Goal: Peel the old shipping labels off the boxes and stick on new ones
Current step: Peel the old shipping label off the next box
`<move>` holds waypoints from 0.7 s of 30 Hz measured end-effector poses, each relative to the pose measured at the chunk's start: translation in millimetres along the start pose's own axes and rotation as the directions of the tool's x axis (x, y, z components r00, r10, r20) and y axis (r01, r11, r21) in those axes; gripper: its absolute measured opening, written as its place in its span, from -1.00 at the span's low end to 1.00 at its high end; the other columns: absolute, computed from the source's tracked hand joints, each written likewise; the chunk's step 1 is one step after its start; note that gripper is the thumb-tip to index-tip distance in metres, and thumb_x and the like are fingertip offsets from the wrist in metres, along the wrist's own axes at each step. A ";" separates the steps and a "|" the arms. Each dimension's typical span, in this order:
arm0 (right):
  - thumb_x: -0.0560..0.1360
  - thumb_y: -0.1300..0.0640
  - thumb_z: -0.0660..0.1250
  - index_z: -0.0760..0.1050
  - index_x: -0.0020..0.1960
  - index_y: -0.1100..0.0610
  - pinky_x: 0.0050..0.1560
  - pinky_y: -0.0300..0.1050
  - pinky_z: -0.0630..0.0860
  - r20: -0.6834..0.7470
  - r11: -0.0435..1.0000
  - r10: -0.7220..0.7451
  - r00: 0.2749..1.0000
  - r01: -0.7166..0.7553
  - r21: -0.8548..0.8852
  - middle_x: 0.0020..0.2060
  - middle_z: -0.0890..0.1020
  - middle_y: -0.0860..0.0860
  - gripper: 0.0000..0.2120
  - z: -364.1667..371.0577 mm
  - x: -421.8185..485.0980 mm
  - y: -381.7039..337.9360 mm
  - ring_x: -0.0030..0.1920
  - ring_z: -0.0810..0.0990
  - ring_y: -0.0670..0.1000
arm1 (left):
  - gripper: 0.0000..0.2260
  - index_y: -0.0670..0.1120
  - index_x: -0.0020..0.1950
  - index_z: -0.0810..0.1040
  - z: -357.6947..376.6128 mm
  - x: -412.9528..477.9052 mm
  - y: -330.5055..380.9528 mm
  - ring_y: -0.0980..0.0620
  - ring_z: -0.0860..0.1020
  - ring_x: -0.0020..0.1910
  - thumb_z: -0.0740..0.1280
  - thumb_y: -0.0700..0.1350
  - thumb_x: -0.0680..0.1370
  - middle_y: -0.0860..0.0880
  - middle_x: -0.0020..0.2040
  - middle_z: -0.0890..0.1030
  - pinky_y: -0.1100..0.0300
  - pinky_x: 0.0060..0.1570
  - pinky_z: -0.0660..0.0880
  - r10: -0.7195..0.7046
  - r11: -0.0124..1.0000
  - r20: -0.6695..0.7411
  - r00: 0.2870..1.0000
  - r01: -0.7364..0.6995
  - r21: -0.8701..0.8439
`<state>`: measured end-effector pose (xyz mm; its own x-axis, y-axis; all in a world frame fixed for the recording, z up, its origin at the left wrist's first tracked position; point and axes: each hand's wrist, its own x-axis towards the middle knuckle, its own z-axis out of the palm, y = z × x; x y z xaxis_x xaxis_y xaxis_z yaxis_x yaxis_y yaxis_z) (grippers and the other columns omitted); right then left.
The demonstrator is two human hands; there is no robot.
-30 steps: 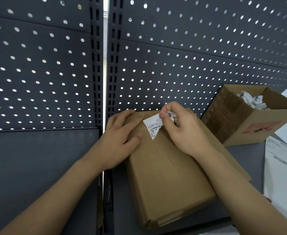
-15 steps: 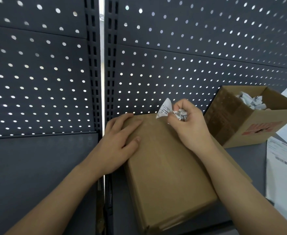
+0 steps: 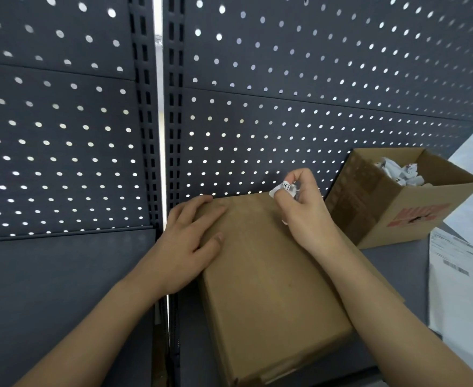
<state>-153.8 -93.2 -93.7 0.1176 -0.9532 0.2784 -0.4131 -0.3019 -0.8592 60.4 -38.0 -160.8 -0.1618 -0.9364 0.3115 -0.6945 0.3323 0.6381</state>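
Observation:
A closed brown cardboard box [image 3: 269, 289] lies on the dark shelf in front of me, its top bare of any label. My left hand [image 3: 190, 241] rests flat on the box's far left corner, fingers spread. My right hand [image 3: 305, 210] hovers over the far right corner and pinches a crumpled white old label [image 3: 284, 188] with a barcode showing between thumb and fingers.
An open cardboard box [image 3: 405, 216] with crumpled white label scraps [image 3: 400, 171] inside stands at the right. White label sheets [image 3: 456, 263] lie at the right edge. A dark pegboard wall [image 3: 285, 107] rises right behind the boxes, with a slotted upright [image 3: 171, 135] between panels.
The last corner of the label came off the box. My right hand lifted it away and bunched it into a wad. My left hand stayed on the box.

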 end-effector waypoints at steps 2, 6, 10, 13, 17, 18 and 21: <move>0.57 0.10 0.26 0.27 -0.08 0.00 -0.30 -0.08 0.27 0.011 1.000 0.018 1.000 -0.018 -0.022 -0.42 0.33 -0.11 -0.84 -3.1 1.1 1.0 -0.39 0.28 -0.05 | -0.41 0.23 0.51 0.26 -2.2 0.7 0.3 0.18 0.04 0.45 0.01 0.29 0.47 0.25 0.49 0.12 0.32 0.35 0.00 -0.005 0.999 0.021 1.000 0.004 0.040; 0.56 0.11 0.28 0.25 -0.03 0.02 -0.29 -0.02 0.31 0.000 0.999 0.013 1.000 -0.013 -0.040 -0.38 0.33 -0.05 -0.82 -17.2 -2.8 1.3 -0.38 0.29 -0.04 | -0.37 0.17 0.51 0.30 -10.1 5.8 3.6 0.07 0.09 0.45 0.00 0.30 0.46 0.16 0.49 0.20 0.26 0.39 0.04 0.005 0.979 0.055 0.998 -0.016 0.203; 0.56 0.15 0.30 0.29 0.27 -0.15 -0.30 -0.12 0.38 0.028 1.000 -0.014 1.000 0.014 -0.002 -0.34 0.43 -0.04 -0.63 -43.5 -13.9 3.3 -0.39 0.35 -0.10 | -0.39 0.09 0.42 0.45 -17.5 14.1 18.7 0.00 0.21 0.41 0.03 0.28 0.45 0.08 0.41 0.39 0.16 0.41 0.15 0.067 0.950 0.014 0.998 -0.068 0.306; 0.56 0.13 0.31 0.43 0.35 -0.16 -0.17 -0.14 0.47 0.031 0.995 -0.060 0.998 0.062 -0.082 -0.18 0.60 -0.09 -0.60 -61.5 -16.9 4.8 -0.29 0.48 -0.18 | -0.38 0.10 0.40 0.48 -16.7 26.1 40.2 0.09 0.24 0.39 0.00 0.29 0.44 0.14 0.35 0.42 0.22 0.36 0.17 0.062 0.961 0.030 0.998 -0.068 0.268; 0.60 0.10 0.26 0.53 -0.11 -0.08 -0.26 -0.06 0.40 0.000 0.985 -0.081 0.997 0.080 -0.155 -0.24 0.59 0.08 -0.85 -83.8 -19.3 8.7 -0.32 0.45 0.07 | -0.49 0.13 0.37 0.49 -4.5 43.5 72.9 0.12 0.31 0.35 0.07 0.24 0.49 0.21 0.29 0.44 0.07 0.27 0.39 0.076 0.960 0.037 0.996 -0.083 0.266; 0.61 0.09 0.24 0.50 -0.12 -0.08 -0.29 -0.07 0.37 0.003 0.984 -0.070 0.998 0.070 -0.162 -0.27 0.57 0.10 -0.84 -89.0 -20.8 9.9 -0.36 0.41 0.02 | -0.57 0.13 0.36 0.49 0.3 47.8 80.5 0.11 0.33 0.34 0.14 0.18 0.54 0.21 0.28 0.45 0.12 0.19 0.39 0.076 0.959 0.046 0.996 -0.085 0.271; 0.65 0.05 0.16 0.41 -0.20 -0.06 -0.32 -0.12 0.32 0.000 0.984 -0.064 0.998 0.063 -0.168 -0.39 0.45 -0.03 -0.75 -103.3 -25.8 13.0 -0.39 0.35 -0.10 | -0.63 0.10 0.33 0.52 14.1 57.7 102.0 0.08 0.40 0.29 0.17 0.10 0.57 0.19 0.23 0.49 0.16 0.14 0.40 0.091 0.959 0.083 0.992 -0.110 0.262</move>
<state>-255.4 -71.2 -67.8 0.1438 -0.9321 0.3324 -0.5507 -0.3544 -0.7557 -29.6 -59.7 -87.7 -0.2822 -0.9084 0.3084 -0.8321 0.3918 0.3927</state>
